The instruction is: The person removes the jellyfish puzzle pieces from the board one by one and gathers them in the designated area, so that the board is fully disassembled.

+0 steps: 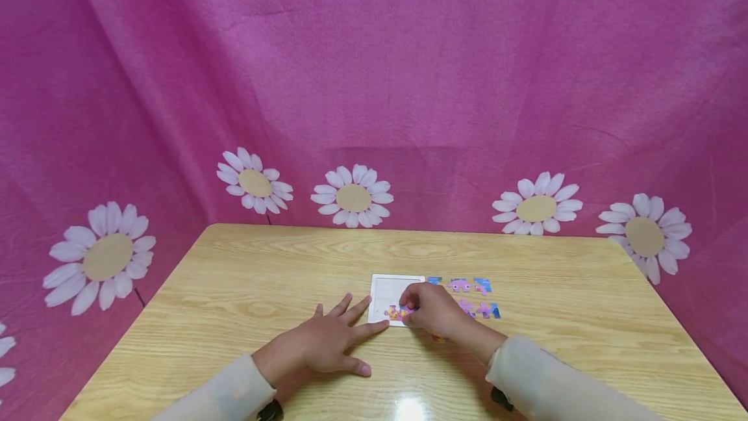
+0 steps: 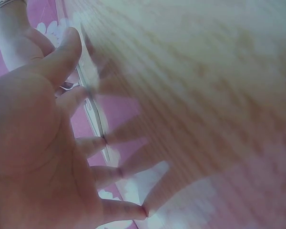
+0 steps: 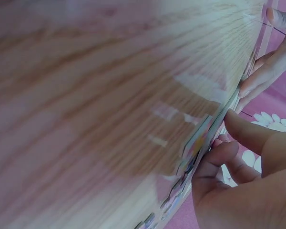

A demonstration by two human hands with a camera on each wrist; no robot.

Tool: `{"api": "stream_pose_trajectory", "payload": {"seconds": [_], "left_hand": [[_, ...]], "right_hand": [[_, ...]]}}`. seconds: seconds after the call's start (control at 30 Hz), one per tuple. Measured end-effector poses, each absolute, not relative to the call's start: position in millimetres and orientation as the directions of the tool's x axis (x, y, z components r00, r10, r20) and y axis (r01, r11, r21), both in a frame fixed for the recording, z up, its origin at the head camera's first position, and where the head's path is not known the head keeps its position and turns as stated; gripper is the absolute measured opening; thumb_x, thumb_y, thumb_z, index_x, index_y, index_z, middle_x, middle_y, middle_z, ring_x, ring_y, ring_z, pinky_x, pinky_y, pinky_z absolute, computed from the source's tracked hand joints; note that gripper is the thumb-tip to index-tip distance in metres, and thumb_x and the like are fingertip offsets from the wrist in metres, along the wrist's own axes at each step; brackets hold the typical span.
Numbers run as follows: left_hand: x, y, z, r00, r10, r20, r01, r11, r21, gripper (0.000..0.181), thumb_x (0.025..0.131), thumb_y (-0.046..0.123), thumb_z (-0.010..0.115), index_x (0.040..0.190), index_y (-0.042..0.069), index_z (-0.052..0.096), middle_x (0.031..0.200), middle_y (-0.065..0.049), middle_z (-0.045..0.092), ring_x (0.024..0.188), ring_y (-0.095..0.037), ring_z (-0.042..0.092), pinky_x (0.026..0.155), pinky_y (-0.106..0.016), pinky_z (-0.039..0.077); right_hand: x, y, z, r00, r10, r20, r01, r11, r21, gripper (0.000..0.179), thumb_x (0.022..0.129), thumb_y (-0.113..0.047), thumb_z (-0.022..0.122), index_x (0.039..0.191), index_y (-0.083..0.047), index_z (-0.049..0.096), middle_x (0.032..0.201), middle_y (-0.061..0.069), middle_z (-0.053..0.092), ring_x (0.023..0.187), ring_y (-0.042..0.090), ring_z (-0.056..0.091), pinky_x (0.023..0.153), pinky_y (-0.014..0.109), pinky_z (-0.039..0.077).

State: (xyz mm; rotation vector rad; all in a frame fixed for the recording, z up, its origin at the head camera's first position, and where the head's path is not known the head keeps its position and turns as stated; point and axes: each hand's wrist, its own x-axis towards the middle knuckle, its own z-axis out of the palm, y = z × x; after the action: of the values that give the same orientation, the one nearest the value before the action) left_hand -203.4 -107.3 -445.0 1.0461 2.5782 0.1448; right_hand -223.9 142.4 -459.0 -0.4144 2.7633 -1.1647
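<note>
A white puzzle tray (image 1: 378,288) lies on the table with joined pink and yellow jigsaw pieces (image 1: 394,312) along its near edge. My left hand (image 1: 330,341) is spread on the tabletop, palm down, with fingertips at the tray's left side and near left corner. Over the tray's near right part, my right hand (image 1: 435,309) pinches a jigsaw piece between thumb and curled fingers, close against the joined row. The hand mostly hides that piece. In the right wrist view, the thumb and fingers (image 3: 214,164) meet low at the tray's edge.
Right of the tray lie loose jigsaw pieces, among them a pink one with eyes (image 1: 460,285) and a blue and pink one (image 1: 482,286). Another yellow and red piece (image 1: 440,339) shows beneath the right wrist. A pink flowered cloth (image 1: 374,83) hangs behind the wooden table (image 1: 263,265).
</note>
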Motion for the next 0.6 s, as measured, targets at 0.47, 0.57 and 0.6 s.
{"api": "stream_pose_trajectory", "payload": {"seconds": [0.47,0.57,0.6], "left_hand": [[-203.2,-107.1,-444.9,-0.667,0.685,-0.294,0.647,0.728,0.228,0.078,0.092,0.069,0.059,0.161,0.048,0.03,0.173,-0.007,0.014,0.157,-0.044,0.012,0.106,-0.08,0.028],[-203.2,-106.8,-444.7,-0.669,0.682,-0.295,0.643,0.731,0.23,0.078,0.091,0.069,0.06,0.16,0.048,0.03,0.173,-0.007,0.014,0.157,-0.044,0.012,0.106,-0.08,0.028],[-203.3,-106.8,-444.8,-0.669,0.682,-0.295,0.643,0.73,0.23,0.078,0.091,0.069,0.06,0.16,0.048,0.03,0.173,-0.007,0.014,0.157,-0.044,0.012,0.106,-0.08,0.028]], "right_hand": [[-222.4,140.4,-457.8,-0.949,-0.315,0.021,-0.244,0.688,-0.683,0.028,0.076,0.006,0.085,0.089,-0.008,0.065,0.078,0.001,0.058,0.073,0.012,0.051,0.069,0.03,0.044],[-221.9,140.1,-457.2,-0.949,-0.315,0.025,-0.245,0.681,-0.691,0.03,0.076,0.007,0.085,0.09,-0.008,0.064,0.079,0.002,0.058,0.072,0.013,0.05,0.068,0.029,0.043],[-221.8,140.0,-457.3,-0.949,-0.313,0.025,-0.242,0.681,-0.691,0.03,0.076,0.007,0.085,0.09,-0.008,0.064,0.079,0.002,0.058,0.072,0.013,0.05,0.068,0.029,0.043]]}}
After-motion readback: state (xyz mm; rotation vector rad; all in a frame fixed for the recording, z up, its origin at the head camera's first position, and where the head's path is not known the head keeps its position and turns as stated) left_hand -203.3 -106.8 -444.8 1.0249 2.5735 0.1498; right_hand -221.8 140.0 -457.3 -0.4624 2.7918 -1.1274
